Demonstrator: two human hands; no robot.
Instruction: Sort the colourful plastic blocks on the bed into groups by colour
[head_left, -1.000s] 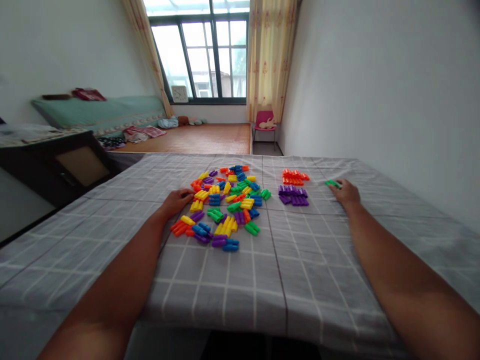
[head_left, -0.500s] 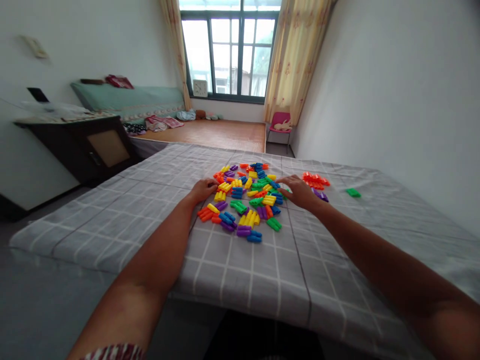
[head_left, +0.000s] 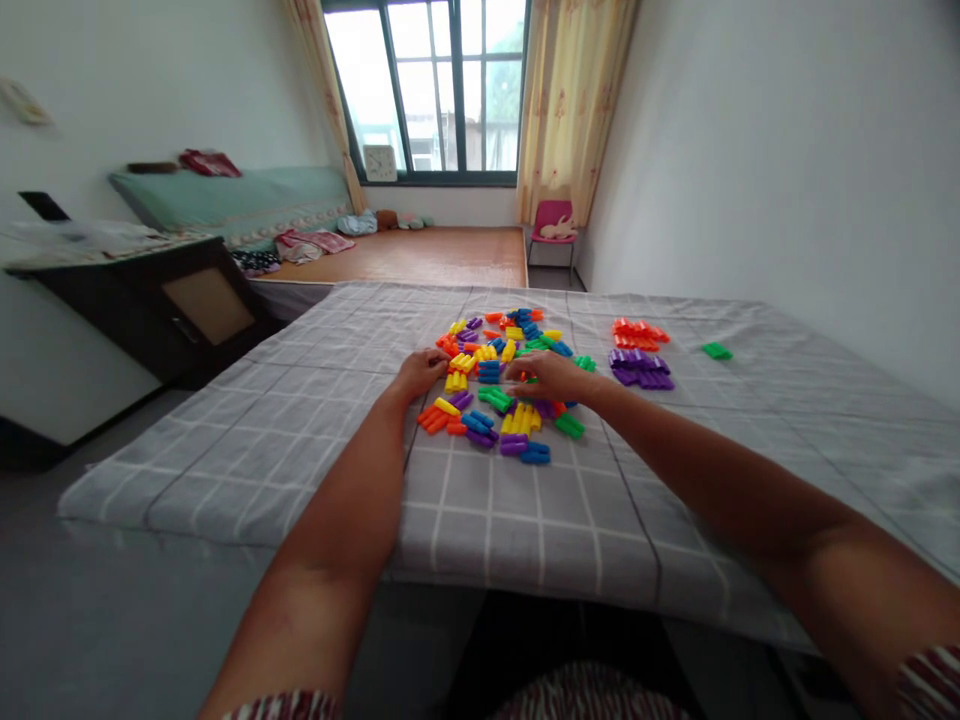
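Colourful plastic toy building blocks, shaped like short joined tubes, lie in a loose heap on a grey checked cloth. My left hand rests at the heap's left edge, fingers curled together beside a yellow block; whatever is in them is hidden. Over the middle, my right hand reaches in from the right with thumb and fingers apart. Its fingertips are close to a blue block and above a green block. Right of the heap lie a group of orange blocks and a group of purple blocks.
A single green block lies farther right on the cloth. Beyond the table is a low bed, with a pink chair at its right. A dark cabinet stands at the left.
My right hand has moved left, from the heap's right edge to over its middle. My left hand stays at the left edge. The camera view has shifted, and the purple group now shows fully.
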